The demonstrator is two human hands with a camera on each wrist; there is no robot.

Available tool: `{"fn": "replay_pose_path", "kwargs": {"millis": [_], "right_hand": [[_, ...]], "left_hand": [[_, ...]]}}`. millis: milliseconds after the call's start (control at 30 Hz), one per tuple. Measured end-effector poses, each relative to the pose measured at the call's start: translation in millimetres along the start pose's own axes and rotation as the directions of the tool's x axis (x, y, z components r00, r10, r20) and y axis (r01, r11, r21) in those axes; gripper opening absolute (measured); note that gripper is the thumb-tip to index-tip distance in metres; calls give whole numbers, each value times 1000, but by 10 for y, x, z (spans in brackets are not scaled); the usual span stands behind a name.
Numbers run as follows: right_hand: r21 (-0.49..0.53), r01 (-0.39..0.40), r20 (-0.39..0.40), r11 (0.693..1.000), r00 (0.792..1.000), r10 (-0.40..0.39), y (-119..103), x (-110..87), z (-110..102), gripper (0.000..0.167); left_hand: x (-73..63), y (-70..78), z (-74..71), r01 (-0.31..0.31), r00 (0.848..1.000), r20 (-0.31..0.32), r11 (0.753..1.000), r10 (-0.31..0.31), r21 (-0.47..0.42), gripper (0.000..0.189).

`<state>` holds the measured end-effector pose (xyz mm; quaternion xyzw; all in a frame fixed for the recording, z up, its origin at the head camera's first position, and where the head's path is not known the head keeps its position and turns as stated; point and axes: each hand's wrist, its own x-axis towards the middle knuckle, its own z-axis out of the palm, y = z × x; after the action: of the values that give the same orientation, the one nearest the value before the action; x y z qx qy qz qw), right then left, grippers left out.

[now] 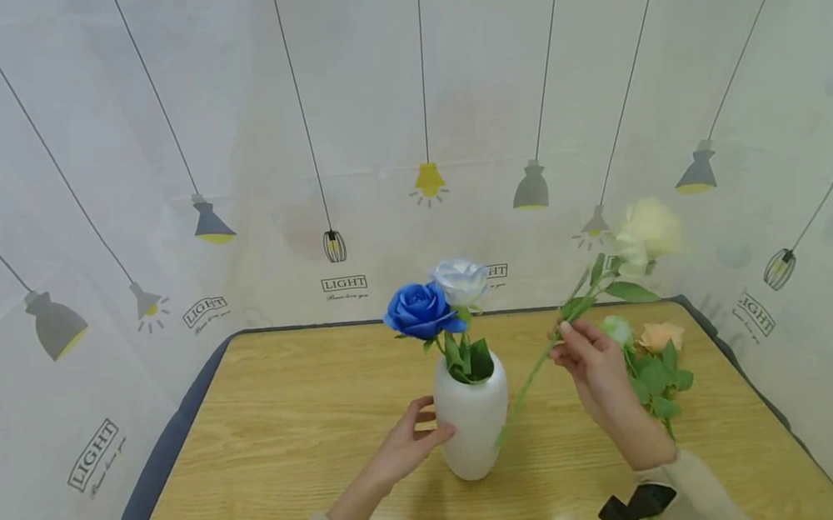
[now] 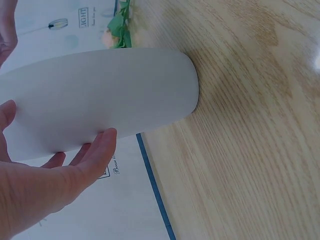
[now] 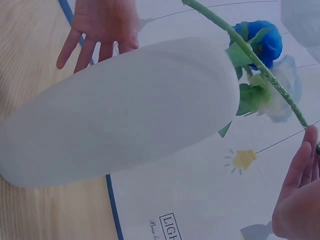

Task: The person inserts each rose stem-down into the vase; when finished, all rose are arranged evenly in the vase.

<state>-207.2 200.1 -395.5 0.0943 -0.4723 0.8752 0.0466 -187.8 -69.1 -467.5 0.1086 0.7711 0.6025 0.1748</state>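
A white vase (image 1: 473, 422) stands upright on the table, holding a blue rose (image 1: 421, 310) and a pale blue-white rose (image 1: 461, 281) with green leaves. My left hand (image 1: 407, 445) touches the vase's left side with thumb and fingers spread; the right wrist view shows that hand's fingers (image 3: 106, 50) fairly straight. To the right of the vase, my right hand (image 1: 594, 364) pinches the green stem of a cream rose (image 1: 649, 229). This rose's bloom points up and right, while its stem (image 3: 270, 75) slants down left toward the vase and passes beside it.
On the table's right side lie a peach rose (image 1: 661, 337) and a pale green-white flower (image 1: 616, 329) with leafy stems, behind my right hand. The wooden table (image 1: 289, 423) has a dark blue edge (image 1: 153, 461). A pale lamp-printed sheet (image 1: 357, 115) surrounds it.
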Motion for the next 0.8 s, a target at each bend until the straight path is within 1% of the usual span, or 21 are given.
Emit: {"fn": "replay_pose_path", "kwargs": {"millis": [167,333,433,500,633,700,800], "right_hand": [[111,65,-3,992,998,-65,-123,78,103,12],[149,148,-22,978,989,-146,-254,163,151,13],[147,198,-54,969,980,-192,-336,206,168,11],[132,234,-78,963,971,-225,-386,237,183,9],[58,294,-117,954,951,-286,-450,285,221,5],[10,313,-120,950,943,-310,-451,305,238,4],[-110,328,-113,938,934,-339,-413,329,269,4]], "left_hand": [[6,-1,-2,1,1000,-3,1000,-1,1,69],[22,-30,-1,-2,1000,1,1000,2,2,69],[35,-45,-1,3,1000,6,1000,-3,-6,69],[40,-48,-2,7,1000,6,1000,-7,-9,69],[30,-36,-2,8,1000,3,1000,-8,0,69],[18,-22,-2,5,1000,2,1000,-5,5,69],[6,-5,-3,1,1000,1,1000,-1,4,70]]}}
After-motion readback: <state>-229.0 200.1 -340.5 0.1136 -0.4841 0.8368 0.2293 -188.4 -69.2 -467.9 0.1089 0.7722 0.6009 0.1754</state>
